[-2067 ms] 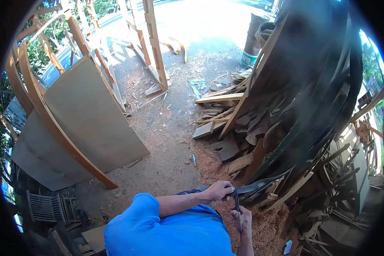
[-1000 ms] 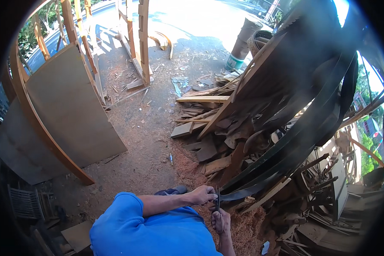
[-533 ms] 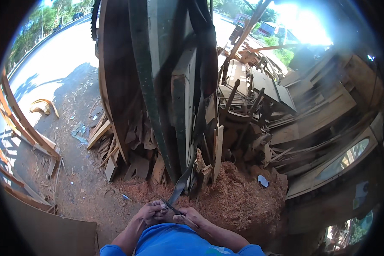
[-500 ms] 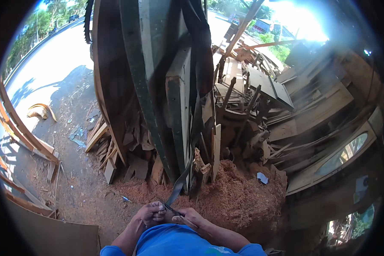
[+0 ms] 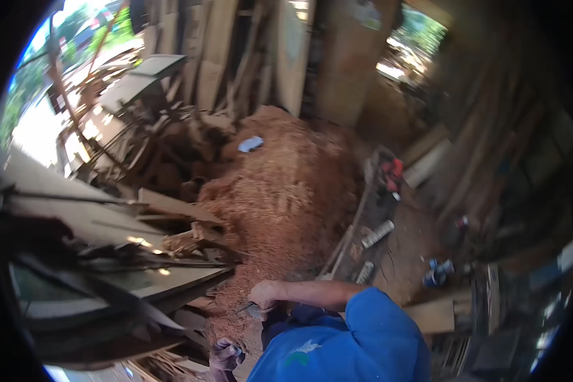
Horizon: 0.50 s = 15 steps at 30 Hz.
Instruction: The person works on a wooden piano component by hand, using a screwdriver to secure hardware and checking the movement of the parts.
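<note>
My left hand (image 5: 225, 355) is low in the view, fingers curled round a small dark thing that is too blurred to name. My right hand (image 5: 267, 294) is closed in front of my blue shirt, to the right of the left hand and farther off. By its fingers a thin dark piece shows, but its kind is unclear. A long dark strip (image 5: 118, 296) lies along the greenish, boat-shaped wooden piece (image 5: 146, 288) at the left, and its end points toward my left hand. I cannot tell whether the hand touches it.
Ahead rises a heap of reddish wood shavings (image 5: 280, 184) with a pale blue scrap (image 5: 251, 144) on it. Planks and panels (image 5: 219, 54) lean at the back. A red and black tool (image 5: 391, 173) and a blue can-like object (image 5: 438, 272) lie on the right. Scrap wood (image 5: 191, 235) juts out at the left.
The view has swung to the right, so the wooden piece now lies at the left. My hands, close together on a dark strip before, are now apart, with the right hand farther off.
</note>
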### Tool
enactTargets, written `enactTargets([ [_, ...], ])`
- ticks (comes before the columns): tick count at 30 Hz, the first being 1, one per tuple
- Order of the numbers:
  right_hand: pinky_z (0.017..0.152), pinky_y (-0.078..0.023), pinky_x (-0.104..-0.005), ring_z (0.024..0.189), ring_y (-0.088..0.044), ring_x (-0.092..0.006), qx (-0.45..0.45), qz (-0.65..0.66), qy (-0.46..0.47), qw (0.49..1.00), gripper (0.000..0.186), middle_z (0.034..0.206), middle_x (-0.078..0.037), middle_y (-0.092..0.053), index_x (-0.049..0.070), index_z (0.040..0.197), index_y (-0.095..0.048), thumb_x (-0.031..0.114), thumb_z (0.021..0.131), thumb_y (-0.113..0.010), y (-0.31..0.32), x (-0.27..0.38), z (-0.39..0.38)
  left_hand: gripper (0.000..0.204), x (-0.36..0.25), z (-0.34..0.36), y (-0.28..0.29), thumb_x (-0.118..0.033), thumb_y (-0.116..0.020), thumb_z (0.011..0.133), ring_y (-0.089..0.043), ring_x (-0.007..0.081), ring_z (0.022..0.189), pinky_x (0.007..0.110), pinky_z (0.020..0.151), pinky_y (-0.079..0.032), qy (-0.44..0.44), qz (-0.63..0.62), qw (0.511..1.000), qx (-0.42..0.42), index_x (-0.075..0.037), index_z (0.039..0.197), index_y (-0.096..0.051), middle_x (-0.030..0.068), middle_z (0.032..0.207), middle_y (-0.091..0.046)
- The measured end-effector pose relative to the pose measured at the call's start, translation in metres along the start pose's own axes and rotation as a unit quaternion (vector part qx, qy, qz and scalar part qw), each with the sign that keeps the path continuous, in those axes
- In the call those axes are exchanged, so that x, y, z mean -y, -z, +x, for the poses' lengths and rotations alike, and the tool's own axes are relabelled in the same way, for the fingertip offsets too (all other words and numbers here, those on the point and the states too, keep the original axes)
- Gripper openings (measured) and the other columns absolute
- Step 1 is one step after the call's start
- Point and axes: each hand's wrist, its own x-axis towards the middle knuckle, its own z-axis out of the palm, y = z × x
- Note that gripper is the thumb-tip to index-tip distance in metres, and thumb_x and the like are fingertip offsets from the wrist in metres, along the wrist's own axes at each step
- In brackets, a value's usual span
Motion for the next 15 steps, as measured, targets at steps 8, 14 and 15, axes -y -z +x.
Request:
enactTargets([
  [8,0.070,-0.056,-0.0527,0.078,-0.072,-0.0380,-0.170,0.166,-0.231,0.943,0.025,0.075,-0.018,-0.072,0.007,0.068,-0.074,0.030,0.075,-0.066,-0.278,-0.078,-0.143,0.027,0.078,0.080,-0.058,0.003,-0.067,0.088,-0.056,0.0137,0.050,0.025,0.043,-0.045,0.263,0.183,0.947,-0.007,-0.007,0.113,-0.065,0.0124,0.081,-0.068],
  [14,0.075,-0.057,-0.0491,0.087,-0.071,-0.0422,-0.390,0.319,-0.461,0.731,0.040,0.092,-0.025,-0.072,0.003,0.102,-0.073,0.038,0.086,-0.063,-0.384,0.011,-0.334,0.030,0.256,0.133,-0.028,-0.011,-0.060,0.097,-0.067,0.0191,0.072,0.029,0.055,-0.052,0.330,0.322,0.879,0.118,0.001,0.123,-0.063,0.0143,0.092,-0.070],
  [15,0.074,-0.056,-0.0507,0.088,-0.070,-0.0439,-0.436,0.405,-0.479,0.645,0.039,0.091,-0.027,-0.071,0.003,0.106,-0.068,0.038,0.089,-0.063,-0.418,0.027,-0.352,0.035,0.300,0.124,-0.048,-0.020,-0.059,0.100,-0.069,0.0212,0.079,0.032,0.059,-0.054,0.354,0.383,0.838,0.158,0.003,0.127,-0.061,0.0148,0.096,-0.070],
])
